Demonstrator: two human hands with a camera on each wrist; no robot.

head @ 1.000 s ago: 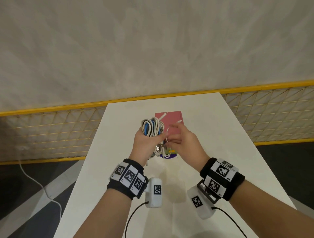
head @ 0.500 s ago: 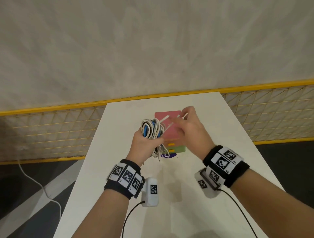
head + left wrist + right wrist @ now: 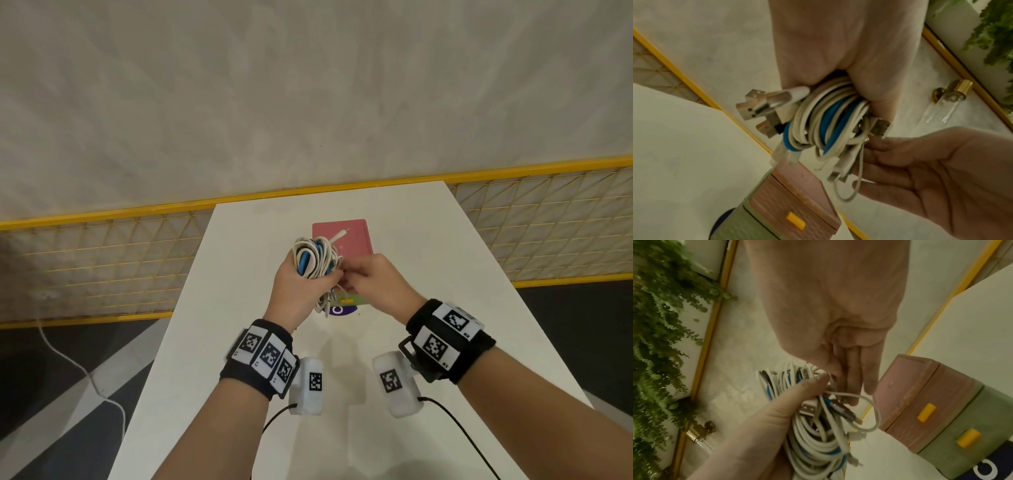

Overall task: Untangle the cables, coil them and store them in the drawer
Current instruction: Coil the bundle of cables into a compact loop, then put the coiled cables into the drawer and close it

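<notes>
Against cable bundle (image 3: 317, 258), right hand (image 3: 371, 284) back.

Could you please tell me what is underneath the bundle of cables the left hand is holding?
Below the cable bundle gripped by the left hand stands the small drawer unit, its pink and green drawers shut. Their contents cannot be seen.

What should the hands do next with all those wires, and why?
Probably the right hand should tuck the loose white end into the cable bundle. The left hand already grips that bundle as a coil of white and blue loops, but one thin loop and some plugs dangle free. The drawers of the drawer box look closed, so storing comes afterwards.
</notes>
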